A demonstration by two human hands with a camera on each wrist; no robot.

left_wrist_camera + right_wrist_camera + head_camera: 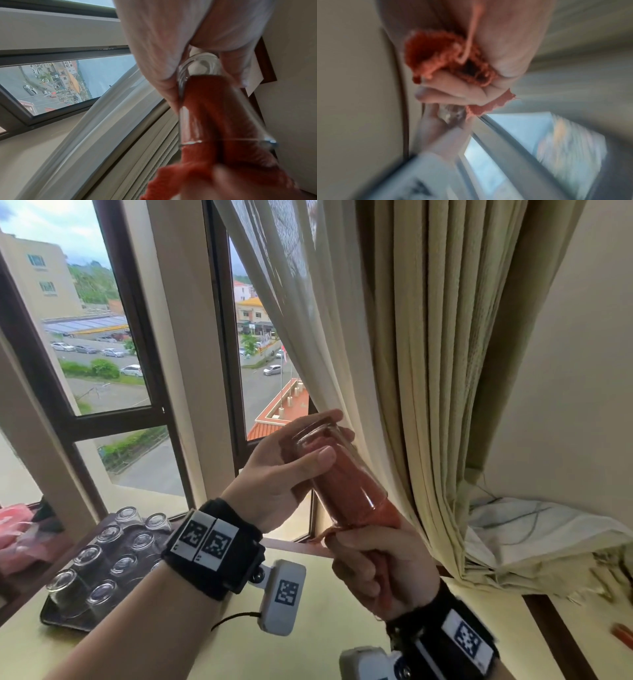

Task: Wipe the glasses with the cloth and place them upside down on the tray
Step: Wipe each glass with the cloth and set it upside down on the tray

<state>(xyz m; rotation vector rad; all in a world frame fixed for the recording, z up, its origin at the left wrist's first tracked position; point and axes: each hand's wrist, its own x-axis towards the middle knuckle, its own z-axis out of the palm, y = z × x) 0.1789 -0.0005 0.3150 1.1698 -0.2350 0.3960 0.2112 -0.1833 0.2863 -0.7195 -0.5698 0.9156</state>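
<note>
I hold 1 tall clear glass [337, 474] up in front of the window [102, 337], with 1 red-orange cloth [349, 484] stuffed inside it and spilling out of its mouth. My left hand [291, 470] wraps the closed base end, thumb across the near side and fingers curled over the far side. My right hand [383, 570] is fisted round the bunched tail of the cloth just below the rim; the right wrist view is too blurred to add more than that.

The glass's long axis runs on a slant, base pointing up and away to the left toward the window, open mouth pointing down and toward me on the right. In the left wrist view the rim [228, 142] rings the cloth where it leaves the glass.

Low on the left, 1 dark tray [61, 619] sits on the pale yellow-green table [308, 645]. I count 10 glasses [102, 563] on it, all standing upside down in rows; my forearm may hide others.

Beyond the tray lies a pink bundle [17, 529], too cut off to identify. Dark-framed panes look down on a street with parked cars. A cream curtain [411, 337] hangs at the right, its hem bunched on the table's far side near a pale wall [565, 371].
</note>
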